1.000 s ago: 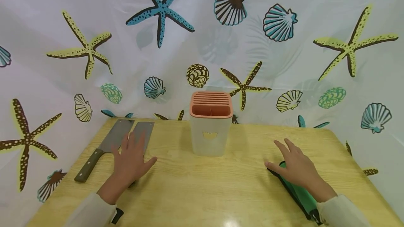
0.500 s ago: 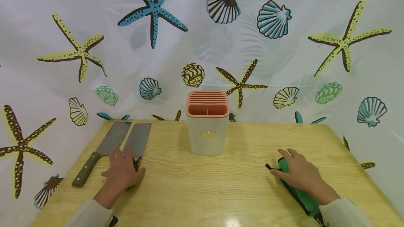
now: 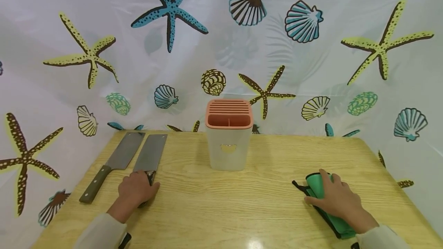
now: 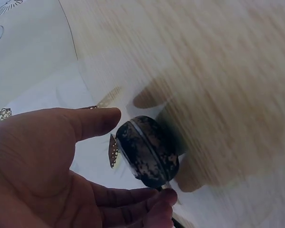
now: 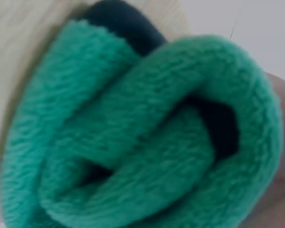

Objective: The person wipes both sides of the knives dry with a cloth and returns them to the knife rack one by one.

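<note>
Little seems done; lifting apparently remains. Right of the knife holder (image 3: 228, 149), fingers of the right hand (image 3: 339, 199) spread over a green towel (image 3: 315, 184); left of it, the left hand's (image 3: 136, 189) stand apart around a dark-handled cleaver (image 3: 150, 153) (an olive-handled cleaver (image 3: 117, 160) lies farther left).

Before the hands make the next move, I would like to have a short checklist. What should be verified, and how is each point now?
1. Left hand at the handle of the nearer cleaver: ok.
2. Left hand's grip firm: cannot tell.
3. Right hand on the green cloth: ok; how firmly it holds cannot be told.
4. Other cleaver clear of the left hand: ok, it lies to the left with a gap.
5. Knife holder upright: ok, and nothing is seen sticking out of its top.
6. Both cleavers in the holder: not ok, both lie on the table.
</note>
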Action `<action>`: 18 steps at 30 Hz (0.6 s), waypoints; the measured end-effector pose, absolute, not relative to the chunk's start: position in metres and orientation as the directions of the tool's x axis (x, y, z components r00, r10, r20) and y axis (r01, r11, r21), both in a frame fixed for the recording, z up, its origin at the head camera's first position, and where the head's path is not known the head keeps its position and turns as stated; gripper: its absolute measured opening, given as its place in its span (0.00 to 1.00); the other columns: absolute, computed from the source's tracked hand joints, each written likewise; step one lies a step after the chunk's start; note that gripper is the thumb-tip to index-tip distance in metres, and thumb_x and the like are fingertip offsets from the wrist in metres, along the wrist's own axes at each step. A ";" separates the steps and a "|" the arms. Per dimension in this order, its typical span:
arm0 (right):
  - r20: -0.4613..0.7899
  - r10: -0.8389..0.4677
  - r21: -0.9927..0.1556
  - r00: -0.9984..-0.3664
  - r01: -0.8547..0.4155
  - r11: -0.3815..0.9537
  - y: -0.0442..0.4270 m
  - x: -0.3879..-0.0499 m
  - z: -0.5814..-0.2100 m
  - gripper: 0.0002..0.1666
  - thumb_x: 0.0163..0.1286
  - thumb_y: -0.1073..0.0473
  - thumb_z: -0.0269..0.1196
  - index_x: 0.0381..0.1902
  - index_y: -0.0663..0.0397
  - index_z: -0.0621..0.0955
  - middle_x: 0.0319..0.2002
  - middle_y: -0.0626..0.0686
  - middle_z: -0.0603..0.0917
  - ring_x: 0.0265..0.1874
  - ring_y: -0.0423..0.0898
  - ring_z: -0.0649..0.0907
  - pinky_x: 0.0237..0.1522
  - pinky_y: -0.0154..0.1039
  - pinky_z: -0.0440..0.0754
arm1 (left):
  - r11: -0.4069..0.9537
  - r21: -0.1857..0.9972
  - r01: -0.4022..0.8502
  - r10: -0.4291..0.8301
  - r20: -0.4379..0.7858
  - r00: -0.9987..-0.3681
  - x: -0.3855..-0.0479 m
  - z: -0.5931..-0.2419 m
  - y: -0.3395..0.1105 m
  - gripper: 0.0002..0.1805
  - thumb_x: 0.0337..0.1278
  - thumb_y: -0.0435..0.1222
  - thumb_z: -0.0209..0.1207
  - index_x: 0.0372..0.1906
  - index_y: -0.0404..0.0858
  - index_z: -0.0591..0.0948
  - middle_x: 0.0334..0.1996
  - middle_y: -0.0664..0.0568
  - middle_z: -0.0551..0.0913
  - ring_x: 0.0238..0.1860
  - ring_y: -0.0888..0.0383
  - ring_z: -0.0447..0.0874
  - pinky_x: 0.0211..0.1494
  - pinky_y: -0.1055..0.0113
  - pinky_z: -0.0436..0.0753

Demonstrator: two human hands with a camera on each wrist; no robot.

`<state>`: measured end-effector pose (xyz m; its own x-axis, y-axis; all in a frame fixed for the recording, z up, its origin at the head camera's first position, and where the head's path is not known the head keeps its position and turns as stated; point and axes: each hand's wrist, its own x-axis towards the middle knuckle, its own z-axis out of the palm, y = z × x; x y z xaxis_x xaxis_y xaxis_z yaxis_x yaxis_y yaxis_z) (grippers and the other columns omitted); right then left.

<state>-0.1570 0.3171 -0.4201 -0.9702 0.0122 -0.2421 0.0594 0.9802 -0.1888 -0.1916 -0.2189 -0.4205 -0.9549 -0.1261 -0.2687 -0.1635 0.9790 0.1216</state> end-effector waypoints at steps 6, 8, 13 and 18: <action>-0.336 0.049 -0.172 -0.941 0.113 0.979 0.323 -0.152 -0.424 0.75 0.54 0.19 0.63 0.78 0.65 0.47 0.63 0.85 0.61 0.44 0.76 0.78 0.29 0.59 0.80 | 0.974 0.125 -0.188 -0.146 -0.284 -0.947 -0.198 -0.429 -0.219 0.39 0.66 0.53 0.57 0.55 0.16 0.72 0.39 0.30 0.82 0.33 0.42 0.84 0.32 0.52 0.84; -0.344 0.049 -0.175 -0.938 0.115 0.978 0.325 -0.152 -0.426 0.75 0.54 0.19 0.62 0.78 0.64 0.45 0.62 0.85 0.61 0.42 0.74 0.79 0.27 0.56 0.79 | 0.974 0.132 -0.182 -0.141 -0.270 -0.952 -0.199 -0.432 -0.219 0.37 0.67 0.51 0.57 0.55 0.16 0.72 0.37 0.31 0.83 0.31 0.43 0.84 0.31 0.52 0.84; -0.334 0.042 -0.189 -0.942 0.111 0.976 0.327 -0.152 -0.430 0.74 0.56 0.19 0.61 0.78 0.62 0.43 0.62 0.85 0.61 0.41 0.74 0.79 0.26 0.55 0.79 | 0.971 0.165 -0.174 -0.132 -0.235 -0.963 -0.200 -0.435 -0.218 0.30 0.71 0.45 0.53 0.54 0.16 0.72 0.36 0.31 0.83 0.32 0.41 0.85 0.32 0.51 0.85; -0.319 0.030 -0.188 -0.947 0.094 0.978 0.328 -0.151 -0.432 0.73 0.58 0.20 0.61 0.78 0.64 0.45 0.61 0.86 0.62 0.39 0.73 0.80 0.25 0.54 0.79 | 0.967 0.185 -0.174 -0.133 -0.218 -0.967 -0.203 -0.440 -0.216 0.27 0.73 0.40 0.50 0.55 0.14 0.71 0.41 0.27 0.81 0.40 0.34 0.85 0.39 0.45 0.86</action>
